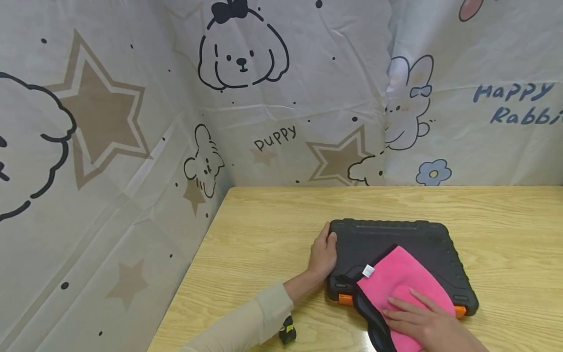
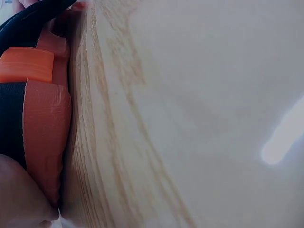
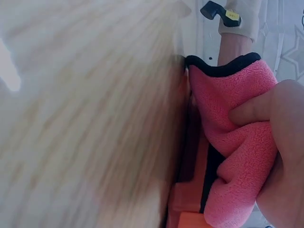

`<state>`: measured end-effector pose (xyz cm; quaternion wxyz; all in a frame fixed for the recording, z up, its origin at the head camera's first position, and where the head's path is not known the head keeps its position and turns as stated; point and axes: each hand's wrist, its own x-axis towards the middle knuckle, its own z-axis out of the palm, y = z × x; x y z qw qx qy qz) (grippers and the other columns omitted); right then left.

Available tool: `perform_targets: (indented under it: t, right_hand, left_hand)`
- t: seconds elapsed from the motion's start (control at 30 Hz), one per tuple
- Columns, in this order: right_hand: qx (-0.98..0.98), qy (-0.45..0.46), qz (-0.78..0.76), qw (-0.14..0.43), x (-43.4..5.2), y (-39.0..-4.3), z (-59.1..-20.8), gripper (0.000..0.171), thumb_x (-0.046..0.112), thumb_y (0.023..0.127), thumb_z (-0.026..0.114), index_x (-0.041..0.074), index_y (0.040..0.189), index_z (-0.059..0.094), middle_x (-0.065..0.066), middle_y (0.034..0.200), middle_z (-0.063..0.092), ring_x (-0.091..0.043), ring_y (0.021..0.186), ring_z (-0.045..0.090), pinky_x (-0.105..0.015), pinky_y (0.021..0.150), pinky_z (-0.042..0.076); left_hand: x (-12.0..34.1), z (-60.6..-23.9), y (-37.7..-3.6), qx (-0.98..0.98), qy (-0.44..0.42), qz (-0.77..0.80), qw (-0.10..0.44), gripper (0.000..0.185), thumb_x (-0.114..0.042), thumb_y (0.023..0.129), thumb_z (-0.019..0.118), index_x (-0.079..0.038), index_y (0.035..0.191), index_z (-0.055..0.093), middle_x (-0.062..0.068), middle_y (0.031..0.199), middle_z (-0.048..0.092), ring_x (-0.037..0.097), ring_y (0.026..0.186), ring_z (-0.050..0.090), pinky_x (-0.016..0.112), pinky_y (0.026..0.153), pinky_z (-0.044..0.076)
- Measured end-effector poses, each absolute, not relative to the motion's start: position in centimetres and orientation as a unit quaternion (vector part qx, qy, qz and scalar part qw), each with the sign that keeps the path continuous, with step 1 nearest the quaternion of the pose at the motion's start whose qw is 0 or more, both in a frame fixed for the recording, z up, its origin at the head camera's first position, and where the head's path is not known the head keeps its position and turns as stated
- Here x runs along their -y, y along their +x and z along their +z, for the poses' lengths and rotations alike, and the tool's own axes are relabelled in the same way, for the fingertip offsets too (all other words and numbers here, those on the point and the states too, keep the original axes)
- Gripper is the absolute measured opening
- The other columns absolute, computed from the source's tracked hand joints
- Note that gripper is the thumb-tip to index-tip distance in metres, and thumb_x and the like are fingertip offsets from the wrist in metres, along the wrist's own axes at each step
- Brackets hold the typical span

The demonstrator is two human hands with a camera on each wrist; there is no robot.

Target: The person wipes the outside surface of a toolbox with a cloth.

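Note:
A black hard plastic case (image 1: 382,234) with orange latches (image 1: 345,299) lies flat on the table, its lid shut. My left hand (image 1: 323,256) holds the case by its left edge, the thumb near the top rim. Spread over the front of the lid is a pink fleecy cloth (image 1: 424,276) with black edging and a small white tag. My right hand (image 1: 422,322) presses on this cloth with fingers fairly straight. In the right wrist view the cloth (image 3: 228,99) bunches into folds under the fingers and overhangs the case's front edge.
The light wooden table (image 1: 264,234) extends around the case. Behind and to the left hangs a printed sheet (image 1: 272,112) with cartoon animals and stars. A small black device (image 1: 288,331) with a yellow label sits beneath the left sleeve.

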<state>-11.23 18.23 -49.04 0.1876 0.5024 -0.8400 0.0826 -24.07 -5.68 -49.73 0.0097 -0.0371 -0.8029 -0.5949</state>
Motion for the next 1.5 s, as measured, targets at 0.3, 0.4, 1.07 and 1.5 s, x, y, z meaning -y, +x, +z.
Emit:
perform_targets:
  t: [0.3, 0.4, 1.07, 1.5]
  right_hand:
    - [0.831, 0.513, 0.069, 0.205, -19.9, -11.1, -48.9, 0.058, 0.067, 0.089, 0.058, 0.017, 0.113, 0.076, 0.006, 0.121, 0.068, -0.014, 0.13, 0.049, -0.028, 0.119, -0.005]
    - [0.823, 0.517, 0.061, 0.228, -20.7, -11.0, -49.0, 0.059, 0.067, 0.091, 0.056, 0.015, 0.11, 0.077, 0.004, 0.117, 0.07, -0.004, 0.145, 0.022, -0.03, 0.12, -0.004]
    - [0.835, 0.502, 0.066, 0.217, -25.5, -9.9, -49.8, 0.053, 0.061, 0.089, 0.062, 0.017, 0.115, 0.072, 0.003, 0.12, 0.067, 0.001, 0.147, 0.008, -0.022, 0.118, -0.003]
    - [0.848, 0.491, 0.051, 0.192, -29.1, -9.7, -50.7, 0.058, 0.061, 0.088, 0.064, 0.032, 0.138, 0.053, 0.004, 0.118, 0.066, 0.004, 0.146, 0.001, -0.021, 0.116, -0.007]
  left_hand:
    - [5.6, -49.7, -24.0, 0.811, -0.034, -0.584, 0.0, 0.051, -0.019, 0.109, 0.036, 0.004, 0.154, 0.029, 0.018, 0.156, 0.035, 0.03, 0.144, 0.03, 0.046, 0.117, 0.025]
    - [5.5, -49.6, -24.0, 0.815, -0.032, -0.578, 0.0, 0.051, -0.019, 0.109, 0.036, 0.004, 0.154, 0.029, 0.017, 0.156, 0.035, 0.03, 0.144, 0.031, 0.045, 0.117, 0.025]
    - [5.6, -49.4, -24.1, 0.811, -0.022, -0.584, 0.002, 0.051, -0.019, 0.109, 0.037, 0.004, 0.154, 0.029, 0.017, 0.157, 0.034, 0.03, 0.144, 0.03, 0.045, 0.117, 0.025]
    - [5.7, -49.2, -24.0, 0.817, -0.019, -0.577, -0.006, 0.052, -0.021, 0.11, 0.037, 0.002, 0.155, 0.029, 0.016, 0.157, 0.034, 0.03, 0.144, 0.03, 0.045, 0.116, 0.026]
